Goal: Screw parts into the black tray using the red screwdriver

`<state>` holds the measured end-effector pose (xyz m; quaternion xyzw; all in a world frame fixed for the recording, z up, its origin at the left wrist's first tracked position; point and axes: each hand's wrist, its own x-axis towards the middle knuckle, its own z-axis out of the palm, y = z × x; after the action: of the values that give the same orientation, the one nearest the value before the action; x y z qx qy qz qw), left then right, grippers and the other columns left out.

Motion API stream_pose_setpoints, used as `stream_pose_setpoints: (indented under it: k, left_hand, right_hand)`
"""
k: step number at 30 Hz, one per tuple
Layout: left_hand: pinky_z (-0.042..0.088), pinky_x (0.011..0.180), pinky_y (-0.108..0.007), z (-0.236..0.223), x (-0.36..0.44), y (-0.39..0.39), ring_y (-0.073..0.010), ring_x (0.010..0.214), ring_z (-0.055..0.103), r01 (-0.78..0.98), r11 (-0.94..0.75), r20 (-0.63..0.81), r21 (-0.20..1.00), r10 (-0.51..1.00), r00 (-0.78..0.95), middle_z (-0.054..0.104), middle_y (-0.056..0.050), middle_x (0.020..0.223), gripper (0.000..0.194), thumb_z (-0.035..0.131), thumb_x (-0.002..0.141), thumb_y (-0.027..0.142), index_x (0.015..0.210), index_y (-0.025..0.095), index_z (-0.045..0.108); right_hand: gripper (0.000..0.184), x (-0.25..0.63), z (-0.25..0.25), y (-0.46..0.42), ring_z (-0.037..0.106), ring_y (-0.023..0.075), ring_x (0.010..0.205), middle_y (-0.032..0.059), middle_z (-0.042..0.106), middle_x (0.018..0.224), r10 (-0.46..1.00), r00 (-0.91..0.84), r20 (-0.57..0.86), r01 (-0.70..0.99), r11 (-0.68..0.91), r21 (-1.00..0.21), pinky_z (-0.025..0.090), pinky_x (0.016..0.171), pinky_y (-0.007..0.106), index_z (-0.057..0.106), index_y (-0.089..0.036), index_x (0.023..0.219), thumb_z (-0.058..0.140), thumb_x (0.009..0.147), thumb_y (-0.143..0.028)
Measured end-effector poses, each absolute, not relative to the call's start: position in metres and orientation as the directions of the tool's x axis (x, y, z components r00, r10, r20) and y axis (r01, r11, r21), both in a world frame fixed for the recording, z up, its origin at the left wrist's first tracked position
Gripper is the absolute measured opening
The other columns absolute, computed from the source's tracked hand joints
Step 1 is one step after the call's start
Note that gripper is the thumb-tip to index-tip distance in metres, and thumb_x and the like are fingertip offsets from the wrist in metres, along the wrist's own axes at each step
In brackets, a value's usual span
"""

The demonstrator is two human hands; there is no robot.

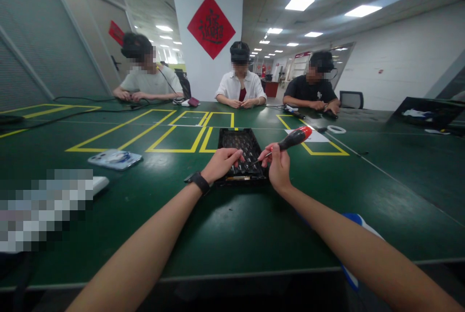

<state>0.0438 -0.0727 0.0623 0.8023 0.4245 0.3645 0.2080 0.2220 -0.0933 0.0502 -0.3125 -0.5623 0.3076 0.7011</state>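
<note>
A black plastic case (221,182) with rows of small compartments lies on the green table in front of me. Small light pieces show in its dark surface, too small to name. My right hand (279,166) grips a screwdriver (295,138) with a black and red handle, near the case's right edge. Its thin shaft slants down to the left, and the tip is over the compartments. Over the left side of the case is my left hand (222,164), thumb and fingers brought together. Whatever sits between those fingertips is too small to make out.
A phone in a patterned case (115,159) lies to the left, behind a blurred pale object (47,210). Yellow tape (174,150) marks the green table (232,244). White paper (316,136) and a tape roll (336,129) are at right. Three people sit across the table.
</note>
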Motion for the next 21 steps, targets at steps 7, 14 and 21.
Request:
stream_pose_setpoints:
  k: [7,14,21]
  left_hand:
    - [0.034,0.056,-0.022,0.0640,0.0492,-0.0839,-0.0111,0.054,0.047,0.503,-0.561,0.370,0.658,0.822,0.433,0.054,-0.002,0.056,0.065,0.022,0.087,0.055,0.072,0.014,0.070]
    - [0.036,0.060,-0.023,0.0634,0.0501,-0.0836,-0.0121,0.057,0.048,0.508,-0.573,0.352,0.644,0.811,0.468,0.054,-0.002,0.058,0.068,0.018,0.088,0.055,0.072,0.015,0.071]
    - [0.036,0.061,-0.024,0.0628,0.0496,-0.0831,-0.0119,0.057,0.050,0.486,-0.630,0.387,0.605,0.767,0.512,0.056,-0.002,0.058,0.067,0.017,0.090,0.050,0.072,0.016,0.071]
  right_hand:
    - [0.034,0.2212,0.0476,-0.0903,0.042,0.0066,0.039,-0.0037,0.054,0.054,0.818,0.169,0.549,-0.087,0.568,-0.819,0.034,0.040,0.019,0.047,-0.019,0.080,0.038,0.086,-0.051]
    - [0.035,0.2208,0.0474,-0.0905,0.041,0.0065,0.039,-0.0035,0.054,0.053,0.830,0.152,0.537,-0.089,0.553,-0.829,0.033,0.039,0.019,0.048,-0.019,0.080,0.040,0.085,-0.052]
    - [0.033,0.2212,0.0459,-0.0899,0.040,0.0065,0.039,-0.0035,0.055,0.053,0.827,0.126,0.548,-0.078,0.559,-0.825,0.032,0.039,0.019,0.048,-0.019,0.080,0.039,0.086,-0.050]
